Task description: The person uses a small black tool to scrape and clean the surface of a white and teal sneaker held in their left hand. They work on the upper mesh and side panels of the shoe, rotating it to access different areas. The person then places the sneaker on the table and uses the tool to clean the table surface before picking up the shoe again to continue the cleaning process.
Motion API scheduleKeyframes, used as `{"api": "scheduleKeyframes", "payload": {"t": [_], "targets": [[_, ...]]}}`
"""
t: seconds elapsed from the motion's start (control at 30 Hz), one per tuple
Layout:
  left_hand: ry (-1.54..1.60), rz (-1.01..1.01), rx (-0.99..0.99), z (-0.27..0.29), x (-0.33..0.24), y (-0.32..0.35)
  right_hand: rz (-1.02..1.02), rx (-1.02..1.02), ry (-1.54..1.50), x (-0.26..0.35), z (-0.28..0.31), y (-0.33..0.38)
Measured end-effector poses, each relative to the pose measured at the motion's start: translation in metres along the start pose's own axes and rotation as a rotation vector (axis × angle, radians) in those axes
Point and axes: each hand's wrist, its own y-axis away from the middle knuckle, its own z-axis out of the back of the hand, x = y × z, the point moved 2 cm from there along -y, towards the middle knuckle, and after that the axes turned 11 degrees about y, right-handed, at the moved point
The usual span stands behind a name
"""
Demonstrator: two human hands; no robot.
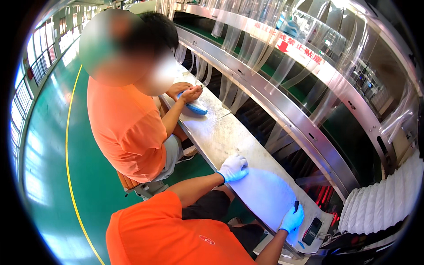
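Gloves [291, 222] cover your left hand [234, 168] and right hand [293, 218]. The right is closed around a small black object [296, 205] that sticks up from your grip, near the dark phone [312, 231] on the surface [234, 137]. Your left rests half curled at the surface's edge; I cannot tell whether it grips anything. Bluish light spreads between them.

This is a factory, because a long metal machine [269, 90] with see-through plastic strips [234, 35] runs beside a narrow worktop [238, 137], a fat white hose [380, 205] is near, people [173, 115] wear orange shirts [126, 123], and a yellow line [67, 141] marks the shiny green floor [48, 176].
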Motion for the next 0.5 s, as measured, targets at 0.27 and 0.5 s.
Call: {"api": "scheduleKeyframes", "payload": {"t": [0.27,0.5], "targets": [[0.023,-0.007,-0.052,-0.0008,0.0012,0.0012,-0.015,0.004,-0.01,0.0038,0.0049,0.0012],[0.035,-0.018,-0.071,-0.0013,-0.0002,-0.0002,-0.018,0.003,0.011,-0.0028,-0.0008,-0.0019]]}}
